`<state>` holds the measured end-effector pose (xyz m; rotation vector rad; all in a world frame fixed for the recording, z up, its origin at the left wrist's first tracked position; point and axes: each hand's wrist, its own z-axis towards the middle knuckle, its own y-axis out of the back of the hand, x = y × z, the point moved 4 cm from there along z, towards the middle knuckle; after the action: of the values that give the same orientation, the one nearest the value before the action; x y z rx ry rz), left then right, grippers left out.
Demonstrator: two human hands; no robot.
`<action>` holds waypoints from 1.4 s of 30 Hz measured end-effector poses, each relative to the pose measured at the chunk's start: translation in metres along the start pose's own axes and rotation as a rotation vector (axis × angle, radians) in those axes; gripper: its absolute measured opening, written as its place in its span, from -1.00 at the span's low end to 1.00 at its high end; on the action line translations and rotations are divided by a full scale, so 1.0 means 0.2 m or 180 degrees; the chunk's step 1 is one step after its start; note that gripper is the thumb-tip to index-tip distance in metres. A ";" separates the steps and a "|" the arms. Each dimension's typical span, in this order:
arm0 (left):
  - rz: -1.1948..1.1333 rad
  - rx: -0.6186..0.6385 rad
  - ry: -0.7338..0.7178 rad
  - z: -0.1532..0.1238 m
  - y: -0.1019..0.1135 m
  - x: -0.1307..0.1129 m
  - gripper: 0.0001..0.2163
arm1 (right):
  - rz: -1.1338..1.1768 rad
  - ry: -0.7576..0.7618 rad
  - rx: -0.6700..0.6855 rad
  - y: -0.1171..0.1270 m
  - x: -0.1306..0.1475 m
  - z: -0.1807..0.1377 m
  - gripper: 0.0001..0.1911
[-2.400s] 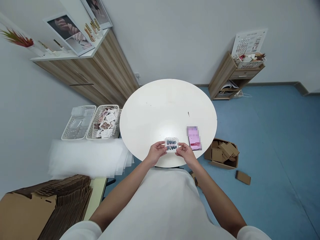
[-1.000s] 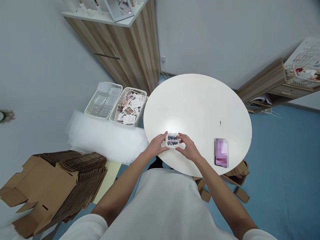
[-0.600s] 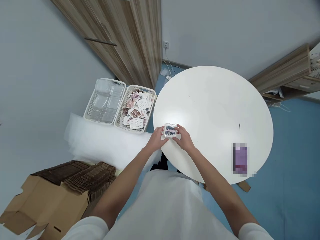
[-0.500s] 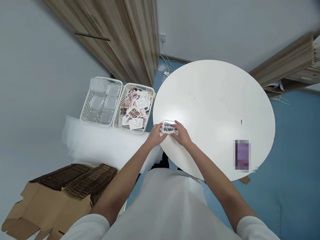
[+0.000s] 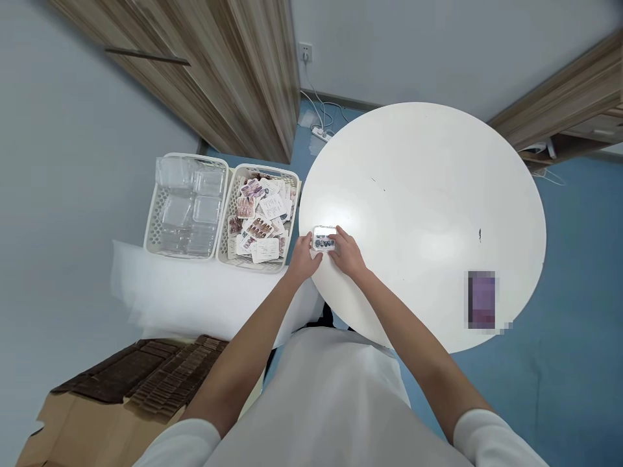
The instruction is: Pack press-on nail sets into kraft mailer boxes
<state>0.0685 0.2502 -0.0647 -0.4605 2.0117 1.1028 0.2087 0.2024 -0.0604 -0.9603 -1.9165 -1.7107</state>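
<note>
A small clear plastic box of dark bluish press-on nails [image 5: 324,239] is held near the left edge of the round white table [image 5: 418,188]. My left hand [image 5: 304,258] grips its left side between thumb and fingers. From the right, my right hand [image 5: 347,253] holds the other side, one finger reaching over the nails. Glare crosses the upper part of the box. The fingertips are partly hidden, and I cannot tell whether the box touches the tabletop.
Left of the table, one white basket [image 5: 222,250] holds nail cards; another basket [image 5: 150,237] holds clear plastic boxes [image 5: 207,211]. White wrapping sheet [image 5: 195,295] lies below them, near folded cardboard boxes [image 5: 97,421]. A blurred purple object [image 5: 483,299] lies at the table's right.
My view has shifted a little, so the baskets and table sit differently in it. Both hands stay on the box; glare now covers its upper part.
</note>
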 end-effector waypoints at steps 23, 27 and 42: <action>-0.0288 -0.0258 -0.0206 -0.11 -0.06 0.01 -0.25 | 0.0223 0.0141 -0.0053 0.02 0.01 -0.19 -0.28; -0.0374 -0.0412 -0.0176 -0.17 -0.07 0.00 -0.27 | 0.0385 0.0017 -0.0141 0.06 -0.03 -0.32 -0.35; 0.0118 -0.0776 0.0470 -0.96 -0.26 0.10 -0.62 | -0.0091 0.0685 0.0521 0.03 0.00 -0.62 -0.51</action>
<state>-0.0007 0.0635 -0.0473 -0.6484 2.0270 1.3805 0.1950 0.0824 -0.0352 -0.6633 -1.9007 -1.5733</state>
